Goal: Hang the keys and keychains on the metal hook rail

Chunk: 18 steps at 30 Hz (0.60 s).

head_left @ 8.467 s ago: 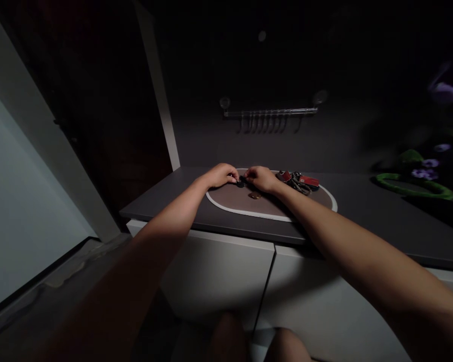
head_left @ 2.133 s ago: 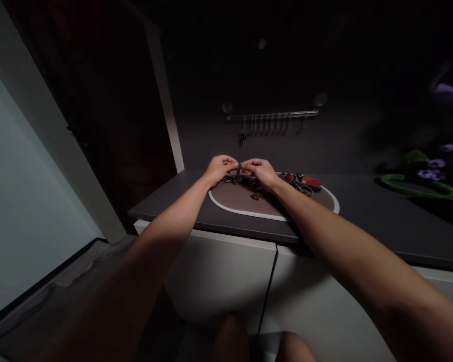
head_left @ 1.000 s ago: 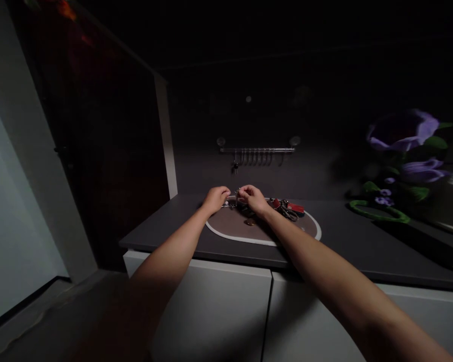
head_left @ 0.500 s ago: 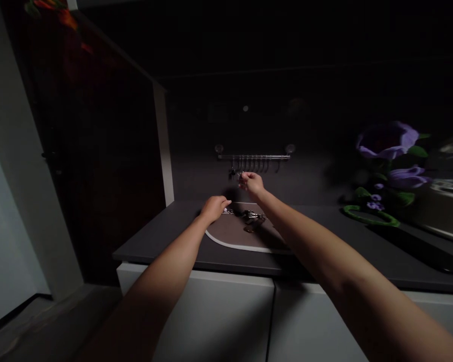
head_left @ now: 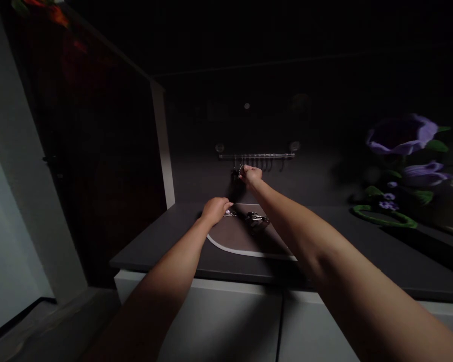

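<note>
My right hand (head_left: 252, 174) is raised to the hook rail (head_left: 256, 156) on the back wall, fingers pinched on a small silver key ring (head_left: 240, 171) just under the hooks. Left of it, a dark key bunch (head_left: 234, 174) hangs from the first hook. Lower down, my left hand (head_left: 215, 210) is over the left part of a brown mat (head_left: 234, 236) with a white rim. Its fingers are curled and partly hidden. A small metal chain with a white bead (head_left: 227, 212) shows by the fingertips. Shiny metal keys (head_left: 256, 219) lie in a heap mid-mat.
A dark countertop (head_left: 151, 241) runs along the wall above white cabinet doors (head_left: 230, 311). Purple knitted flowers (head_left: 403, 136) with a green base ring (head_left: 385, 216) stand at right. A dark door (head_left: 105, 176) is on the left. The light is dim.
My right hand has risen slightly with the key ring, closer to the hooks. My left hand stays about where it was. The view has shifted a little.
</note>
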### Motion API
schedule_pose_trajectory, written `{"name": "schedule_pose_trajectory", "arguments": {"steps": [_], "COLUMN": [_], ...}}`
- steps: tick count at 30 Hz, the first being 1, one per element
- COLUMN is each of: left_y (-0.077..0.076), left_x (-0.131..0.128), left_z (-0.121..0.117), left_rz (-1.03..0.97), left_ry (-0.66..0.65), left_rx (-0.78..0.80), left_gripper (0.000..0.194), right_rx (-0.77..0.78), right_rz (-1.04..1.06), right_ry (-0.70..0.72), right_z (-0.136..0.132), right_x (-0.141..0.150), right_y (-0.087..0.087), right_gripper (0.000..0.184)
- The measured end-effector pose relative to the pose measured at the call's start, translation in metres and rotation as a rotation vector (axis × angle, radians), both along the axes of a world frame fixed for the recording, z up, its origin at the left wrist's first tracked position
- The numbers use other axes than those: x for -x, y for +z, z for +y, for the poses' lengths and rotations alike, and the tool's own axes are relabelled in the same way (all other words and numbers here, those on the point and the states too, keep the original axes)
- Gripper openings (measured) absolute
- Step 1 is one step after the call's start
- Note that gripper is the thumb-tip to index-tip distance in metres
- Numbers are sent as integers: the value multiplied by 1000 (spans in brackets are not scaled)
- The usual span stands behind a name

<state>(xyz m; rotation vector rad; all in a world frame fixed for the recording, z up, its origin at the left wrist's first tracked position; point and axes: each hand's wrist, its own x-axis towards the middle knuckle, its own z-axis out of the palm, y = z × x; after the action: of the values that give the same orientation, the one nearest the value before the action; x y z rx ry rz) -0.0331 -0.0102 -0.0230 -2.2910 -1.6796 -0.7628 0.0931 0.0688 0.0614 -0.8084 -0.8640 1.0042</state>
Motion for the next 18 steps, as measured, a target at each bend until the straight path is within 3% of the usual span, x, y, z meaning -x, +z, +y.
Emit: {"name": "schedule_pose_trajectory", "arguments": {"steps": [7,18], "left_y": [3,4], "left_x": [0,2], "left_z": [0,-2], "left_rz": [43,43], "left_ry": [20,40], "left_rx": [-12,-9], "left_gripper": [34,34], "right_rx": [35,24], "right_rz": [49,-1], "right_ry": [17,35], "right_z": [5,10], "right_x": [4,2], "right_y": [1,-13], "right_gripper": [13,12]}}
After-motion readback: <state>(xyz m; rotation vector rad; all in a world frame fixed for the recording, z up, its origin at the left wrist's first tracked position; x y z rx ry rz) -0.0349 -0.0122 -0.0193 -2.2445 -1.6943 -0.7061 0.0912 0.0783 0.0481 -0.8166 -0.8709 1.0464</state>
